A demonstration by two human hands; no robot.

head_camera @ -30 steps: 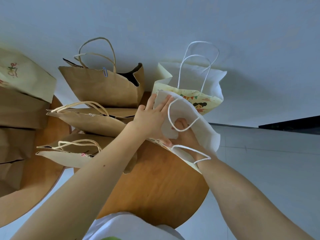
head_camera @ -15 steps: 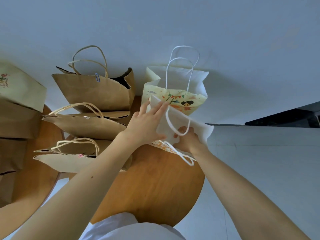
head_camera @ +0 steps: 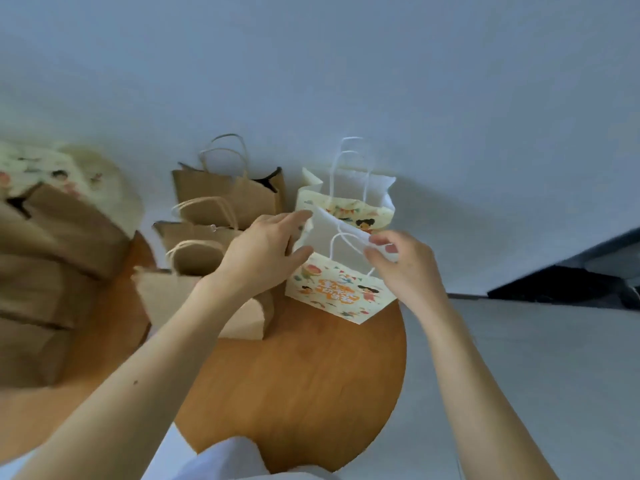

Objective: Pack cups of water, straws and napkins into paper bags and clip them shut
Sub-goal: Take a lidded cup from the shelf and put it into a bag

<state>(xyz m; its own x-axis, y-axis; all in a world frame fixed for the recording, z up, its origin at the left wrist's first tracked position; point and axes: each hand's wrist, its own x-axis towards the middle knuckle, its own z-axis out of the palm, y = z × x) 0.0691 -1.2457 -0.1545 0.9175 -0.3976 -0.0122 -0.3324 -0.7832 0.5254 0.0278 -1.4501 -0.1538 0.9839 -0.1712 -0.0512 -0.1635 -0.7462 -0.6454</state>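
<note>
Brown paper bags stood crowded on the left side of the round wooden counter, just beside the left hand, whose thumb and outstretched fingers clasped the left side of the printed bag at its mouth. That bag stood upright near the counter's far edge, in front of a second printed bag with white handles. The right hand pinched its right rim between thumb and fingertips.

Matt printed paper bag, smooth wooden table.
</note>
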